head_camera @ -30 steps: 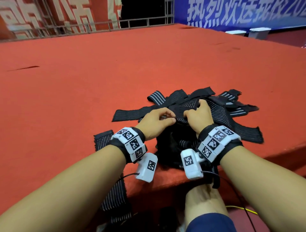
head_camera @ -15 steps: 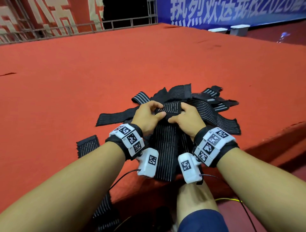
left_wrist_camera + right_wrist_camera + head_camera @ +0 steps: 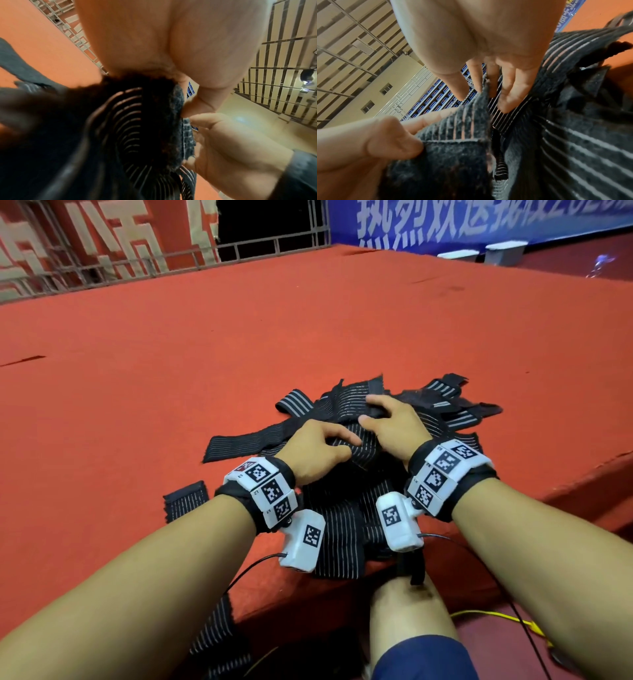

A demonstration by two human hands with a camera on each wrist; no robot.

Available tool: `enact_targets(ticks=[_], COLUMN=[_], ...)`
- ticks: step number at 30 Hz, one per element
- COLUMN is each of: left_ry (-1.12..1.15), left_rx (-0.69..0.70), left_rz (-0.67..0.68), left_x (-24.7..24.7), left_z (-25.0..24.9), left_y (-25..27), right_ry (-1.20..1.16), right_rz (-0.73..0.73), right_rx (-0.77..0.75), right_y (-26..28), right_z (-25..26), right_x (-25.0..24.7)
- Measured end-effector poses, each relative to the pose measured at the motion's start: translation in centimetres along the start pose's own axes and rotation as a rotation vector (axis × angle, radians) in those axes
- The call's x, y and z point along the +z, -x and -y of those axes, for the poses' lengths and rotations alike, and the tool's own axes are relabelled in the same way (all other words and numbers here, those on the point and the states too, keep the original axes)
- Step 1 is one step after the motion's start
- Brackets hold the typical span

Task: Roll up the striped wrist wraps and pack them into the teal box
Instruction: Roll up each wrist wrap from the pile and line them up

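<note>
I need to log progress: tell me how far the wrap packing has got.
Done: nothing shows yet; no rolled wrap and no teal box are in view. In hand: the left hand pinches the end of one striped wrap, while the right hand rests straight fingers on the pile of wraps. Left: rolling every wrap and boxing them all.

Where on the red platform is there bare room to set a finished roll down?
The red platform is bare left of and beyond the pile of striped wraps, up to the railing. It is crowded at the near edge, where the left hand and right hand work the pile and wraps hang over.
</note>
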State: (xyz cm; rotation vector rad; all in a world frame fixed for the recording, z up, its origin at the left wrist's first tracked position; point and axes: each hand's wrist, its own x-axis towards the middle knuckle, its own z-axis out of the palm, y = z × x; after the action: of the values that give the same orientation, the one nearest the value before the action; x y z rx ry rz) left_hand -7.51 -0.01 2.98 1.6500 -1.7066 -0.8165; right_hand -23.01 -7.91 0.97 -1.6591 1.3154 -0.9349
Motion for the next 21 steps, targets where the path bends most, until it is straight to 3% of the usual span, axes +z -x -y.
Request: enact_targets(ticks=[14,21], left_ry=[0.144,0.288], left_rx=[-0.053,0.024], left_rz=[-0.126,-0.271], left_x=[-1.3,-2.4], left_z=[0.6,0.9], left_y=[0.0,0.5], right_ry=[-0.266,-0.291], right_rz=[0.038,0.043], right_rx=[0.189,0.304], right_y=[-2.0,-3.3], right_z=[-0.6,-1.7], right_x=[0.1,-0.3])
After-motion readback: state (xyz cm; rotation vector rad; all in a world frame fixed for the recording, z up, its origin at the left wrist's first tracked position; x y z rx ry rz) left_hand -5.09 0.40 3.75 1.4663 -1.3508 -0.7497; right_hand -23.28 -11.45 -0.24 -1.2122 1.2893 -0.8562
